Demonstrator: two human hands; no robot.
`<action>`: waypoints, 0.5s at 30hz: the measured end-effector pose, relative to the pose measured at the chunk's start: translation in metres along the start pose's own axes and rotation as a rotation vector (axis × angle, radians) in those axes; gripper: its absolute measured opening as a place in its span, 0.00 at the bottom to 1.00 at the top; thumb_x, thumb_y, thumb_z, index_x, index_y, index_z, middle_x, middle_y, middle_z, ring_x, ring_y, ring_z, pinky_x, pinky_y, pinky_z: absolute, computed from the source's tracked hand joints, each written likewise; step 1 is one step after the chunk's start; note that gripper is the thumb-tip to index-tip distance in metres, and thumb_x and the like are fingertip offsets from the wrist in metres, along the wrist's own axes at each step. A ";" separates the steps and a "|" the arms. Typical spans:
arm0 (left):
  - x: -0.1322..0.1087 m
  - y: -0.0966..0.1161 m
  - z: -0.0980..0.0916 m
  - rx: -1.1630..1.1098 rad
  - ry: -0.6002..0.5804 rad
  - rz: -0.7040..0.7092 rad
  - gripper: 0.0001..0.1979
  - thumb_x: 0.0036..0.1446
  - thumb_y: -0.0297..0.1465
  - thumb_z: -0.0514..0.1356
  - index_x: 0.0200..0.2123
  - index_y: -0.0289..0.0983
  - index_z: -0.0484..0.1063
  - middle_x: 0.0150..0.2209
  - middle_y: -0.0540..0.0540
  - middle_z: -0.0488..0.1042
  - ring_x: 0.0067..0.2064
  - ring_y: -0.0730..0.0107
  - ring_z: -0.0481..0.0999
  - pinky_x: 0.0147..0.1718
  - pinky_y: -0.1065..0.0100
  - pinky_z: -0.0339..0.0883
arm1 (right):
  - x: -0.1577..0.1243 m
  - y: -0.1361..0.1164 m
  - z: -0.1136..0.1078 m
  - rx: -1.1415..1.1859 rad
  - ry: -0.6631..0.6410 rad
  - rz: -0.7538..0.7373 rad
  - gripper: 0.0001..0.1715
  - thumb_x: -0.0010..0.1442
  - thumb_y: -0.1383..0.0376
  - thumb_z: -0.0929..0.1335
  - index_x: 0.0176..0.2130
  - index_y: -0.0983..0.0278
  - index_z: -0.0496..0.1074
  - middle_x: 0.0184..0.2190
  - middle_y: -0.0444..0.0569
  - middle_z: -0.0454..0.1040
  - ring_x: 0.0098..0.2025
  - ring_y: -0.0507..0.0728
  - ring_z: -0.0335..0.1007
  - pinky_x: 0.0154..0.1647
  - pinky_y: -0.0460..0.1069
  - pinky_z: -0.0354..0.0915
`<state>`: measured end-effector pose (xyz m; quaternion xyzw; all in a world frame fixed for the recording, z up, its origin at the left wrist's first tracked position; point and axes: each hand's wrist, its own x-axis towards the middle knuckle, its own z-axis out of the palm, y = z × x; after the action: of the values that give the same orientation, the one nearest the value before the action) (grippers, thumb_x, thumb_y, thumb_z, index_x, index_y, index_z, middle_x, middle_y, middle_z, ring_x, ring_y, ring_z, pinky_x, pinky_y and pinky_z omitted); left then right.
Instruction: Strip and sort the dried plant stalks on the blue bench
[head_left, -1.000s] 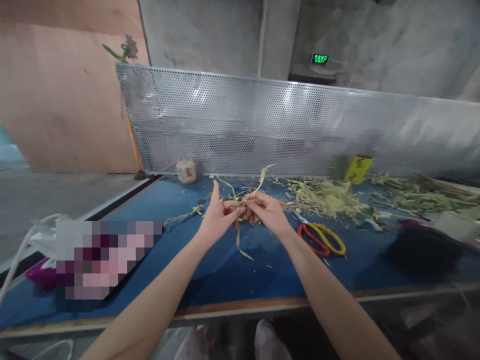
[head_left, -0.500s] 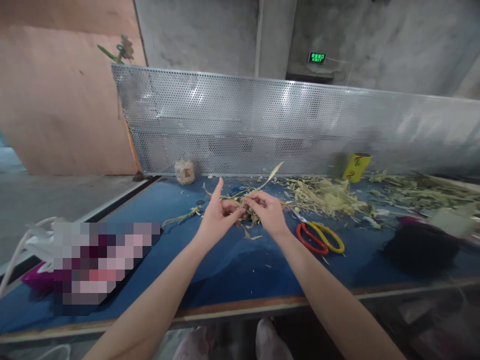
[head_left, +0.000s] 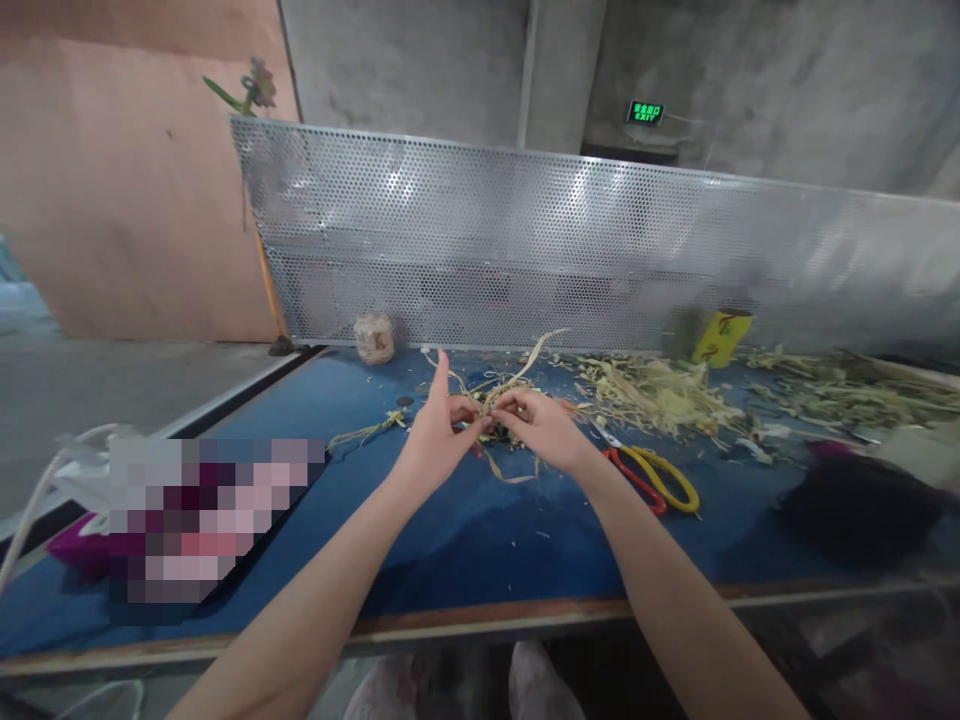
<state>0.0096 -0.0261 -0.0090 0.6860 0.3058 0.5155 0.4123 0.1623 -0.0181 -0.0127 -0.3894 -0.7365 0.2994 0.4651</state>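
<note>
My left hand [head_left: 442, 425] and my right hand [head_left: 541, 425] meet over the middle of the blue table [head_left: 450, 570]. Both pinch pale dried plant strips [head_left: 531, 358] between thumb and fingers, with the left thumb side raised. One long strip sticks up beyond the fingertips. Under and behind the fingers lies a tangle of dry stems and leaves, partly hidden by my hands. Scissors [head_left: 660, 475] with one red and one yellow handle lie just right of my right wrist. A small bundle of stems [head_left: 371, 428] rests left of my left hand.
A perforated metal screen [head_left: 465, 230] stands along the table's back edge. Near it are a wrapped roll [head_left: 373, 338] and a yellow box [head_left: 722, 338]. Dried husk piles [head_left: 660, 390] spread to the right, with a dark bundle [head_left: 862, 505] nearer. A blurred-out flat object [head_left: 217, 530] lies at left.
My right hand has shifted slightly right, and its forearm now covers part of the red scissor handle. The pinched strip has bent over at its tip. The view has moved a little.
</note>
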 end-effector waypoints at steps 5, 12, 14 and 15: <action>0.002 -0.002 0.000 -0.090 -0.057 -0.035 0.50 0.46 0.26 0.58 0.57 0.38 0.18 0.25 0.50 0.69 0.27 0.71 0.70 0.21 0.72 0.67 | -0.002 -0.004 -0.011 -0.108 -0.073 -0.016 0.09 0.52 0.61 0.64 0.26 0.65 0.66 0.22 0.44 0.66 0.24 0.50 0.59 0.26 0.45 0.56; 0.004 0.002 0.002 -0.111 0.061 -0.029 0.49 0.46 0.25 0.58 0.58 0.36 0.21 0.24 0.50 0.69 0.25 0.72 0.69 0.19 0.72 0.66 | -0.001 -0.007 -0.010 -0.238 0.001 -0.059 0.11 0.54 0.62 0.63 0.24 0.64 0.64 0.20 0.42 0.62 0.22 0.48 0.54 0.22 0.44 0.51; 0.005 0.004 0.002 -0.141 0.100 -0.032 0.49 0.45 0.23 0.59 0.58 0.35 0.23 0.23 0.50 0.69 0.24 0.72 0.69 0.18 0.72 0.66 | -0.002 -0.009 -0.010 -0.233 -0.003 -0.071 0.10 0.54 0.62 0.62 0.25 0.64 0.64 0.20 0.42 0.62 0.22 0.48 0.53 0.22 0.44 0.51; 0.006 0.004 0.002 -0.165 0.112 -0.037 0.49 0.44 0.23 0.59 0.58 0.35 0.24 0.23 0.50 0.70 0.24 0.72 0.69 0.18 0.72 0.66 | -0.002 -0.010 -0.009 -0.219 -0.005 -0.070 0.10 0.55 0.62 0.62 0.25 0.64 0.64 0.20 0.41 0.61 0.22 0.48 0.53 0.22 0.44 0.51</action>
<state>0.0128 -0.0238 -0.0028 0.6139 0.2975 0.5688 0.4594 0.1686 -0.0240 -0.0020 -0.4111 -0.7792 0.2015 0.4280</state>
